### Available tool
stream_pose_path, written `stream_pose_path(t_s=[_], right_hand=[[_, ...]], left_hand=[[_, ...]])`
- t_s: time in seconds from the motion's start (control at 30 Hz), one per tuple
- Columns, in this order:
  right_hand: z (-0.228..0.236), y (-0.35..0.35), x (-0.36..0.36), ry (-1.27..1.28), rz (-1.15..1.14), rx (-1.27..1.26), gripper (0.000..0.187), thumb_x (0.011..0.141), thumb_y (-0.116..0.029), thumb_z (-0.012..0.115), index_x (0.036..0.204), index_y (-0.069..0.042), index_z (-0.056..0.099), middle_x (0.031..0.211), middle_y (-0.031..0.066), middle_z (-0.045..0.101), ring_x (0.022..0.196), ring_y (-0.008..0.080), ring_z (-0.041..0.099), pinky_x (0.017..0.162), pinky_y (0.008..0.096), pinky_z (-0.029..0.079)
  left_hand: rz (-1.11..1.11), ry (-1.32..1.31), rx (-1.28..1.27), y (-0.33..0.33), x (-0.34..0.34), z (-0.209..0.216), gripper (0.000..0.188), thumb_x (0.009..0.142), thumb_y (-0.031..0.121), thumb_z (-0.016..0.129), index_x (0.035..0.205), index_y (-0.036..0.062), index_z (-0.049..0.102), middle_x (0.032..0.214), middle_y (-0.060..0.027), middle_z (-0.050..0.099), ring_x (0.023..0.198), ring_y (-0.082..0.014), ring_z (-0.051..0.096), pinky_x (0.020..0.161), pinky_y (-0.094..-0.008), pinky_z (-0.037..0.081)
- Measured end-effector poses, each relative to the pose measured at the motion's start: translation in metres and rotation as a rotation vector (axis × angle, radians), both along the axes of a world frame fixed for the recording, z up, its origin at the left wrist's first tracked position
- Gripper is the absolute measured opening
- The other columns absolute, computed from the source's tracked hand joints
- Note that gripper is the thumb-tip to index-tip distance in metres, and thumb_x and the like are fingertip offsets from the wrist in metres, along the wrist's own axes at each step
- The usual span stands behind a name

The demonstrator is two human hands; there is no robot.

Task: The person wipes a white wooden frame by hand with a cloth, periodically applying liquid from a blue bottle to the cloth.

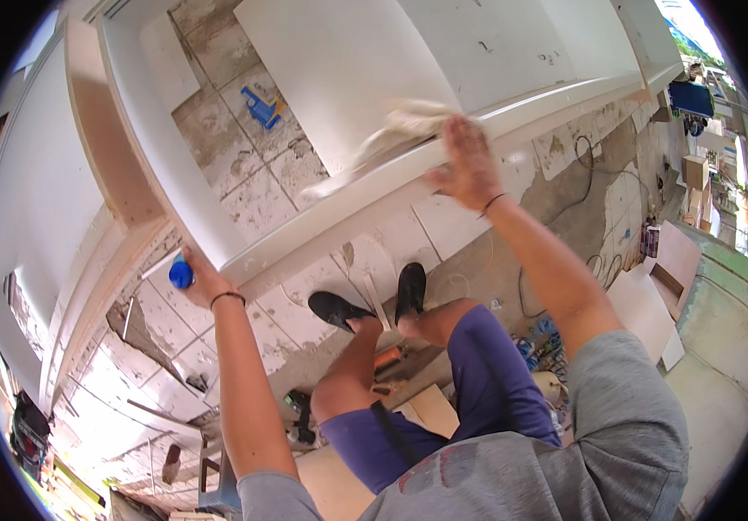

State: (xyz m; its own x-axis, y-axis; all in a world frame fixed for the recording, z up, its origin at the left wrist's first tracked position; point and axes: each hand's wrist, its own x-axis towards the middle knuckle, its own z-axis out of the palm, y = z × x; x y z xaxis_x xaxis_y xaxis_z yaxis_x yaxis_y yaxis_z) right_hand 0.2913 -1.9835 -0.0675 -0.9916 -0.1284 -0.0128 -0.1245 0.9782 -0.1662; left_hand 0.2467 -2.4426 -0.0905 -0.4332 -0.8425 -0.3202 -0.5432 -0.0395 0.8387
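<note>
My right hand [467,165], slightly blurred, presses a cream cloth [404,126] against the white rail [348,195] along the near side of a large white cabinet frame. The thumb stands out to the side, and the cloth trails leftward over the rail and a white panel [339,69]. At the near left corner of the frame, my left hand [206,280] is closed around a bottle with a round blue cap [181,274]; most of its body is hidden.
A blue and yellow packet [261,106] lies on the dirty tiles inside the frame. To the left stands another white cabinet piece with a bare wood edge [100,113]. A cable [565,208] winds across the floor at right, near loose boards [652,295]. Tools lie around my feet.
</note>
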Motion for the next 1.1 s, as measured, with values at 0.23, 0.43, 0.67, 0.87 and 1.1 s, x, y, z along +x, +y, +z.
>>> stream_pose_path(t_s=[0.23,0.43,0.67,0.87,1.1], right_hand=[[-0.022,-0.001,-0.002,0.132,-0.268,-0.042,0.090,0.088,-0.062,0.051,0.148,0.001,0.030,0.157,0.0215,0.022,0.148,0.0335,0.015,0.117,0.0551,0.006],[0.003,-0.077,0.008,0.157,-0.083,-0.184,0.084,0.087,-0.058,0.056,0.146,-0.002,0.035,0.155,0.0184,0.029,0.147,0.0296,0.019,0.117,0.0557,0.005],[-0.020,0.035,-0.005,0.289,-0.114,0.007,0.077,0.093,-0.059,0.044,0.146,-0.003,0.036,0.153,0.0173,0.033,0.144,0.0273,0.028,0.118,0.0497,0.012],[-0.038,0.246,-0.030,0.458,-0.699,-0.128,0.081,0.089,-0.061,0.049,0.142,-0.001,0.041,0.150,0.0171,0.038,0.142,0.0290,0.030,0.115,0.0532,0.019],[-0.027,0.119,0.011,0.350,-0.317,0.012,0.072,0.093,-0.061,0.045,0.145,-0.011,0.042,0.153,0.0081,0.038,0.144,0.0234,0.030,0.114,0.0629,0.013]], left_hand=[[-0.182,0.219,0.248,-0.042,0.007,-0.035,0.039,0.096,0.030,0.062,0.119,-0.0003,0.057,0.120,-0.0098,0.063,0.100,-0.0217,0.063,0.090,-0.0352,0.052],[-0.349,0.235,0.506,-0.044,-0.002,-0.017,0.041,0.099,0.036,0.052,0.124,0.0036,0.056,0.122,-0.0094,0.063,0.107,-0.0245,0.063,0.091,-0.0377,0.054],[-0.455,0.307,0.486,-0.068,-0.009,-0.029,0.043,0.098,0.040,0.053,0.120,0.0039,0.059,0.117,-0.0101,0.065,0.101,-0.0270,0.066,0.084,-0.0411,0.057],[-0.222,0.447,0.244,-0.048,-0.022,-0.059,0.046,0.085,0.036,0.074,0.110,0.0015,0.058,0.108,-0.0100,0.065,0.091,-0.0228,0.065,0.083,-0.0358,0.056],[-0.193,0.488,-0.148,-0.056,-0.014,-0.027,0.057,0.081,0.039,0.078,0.114,-0.0001,0.053,0.100,-0.0094,0.065,0.083,-0.0212,0.063,0.076,-0.0342,0.054]])
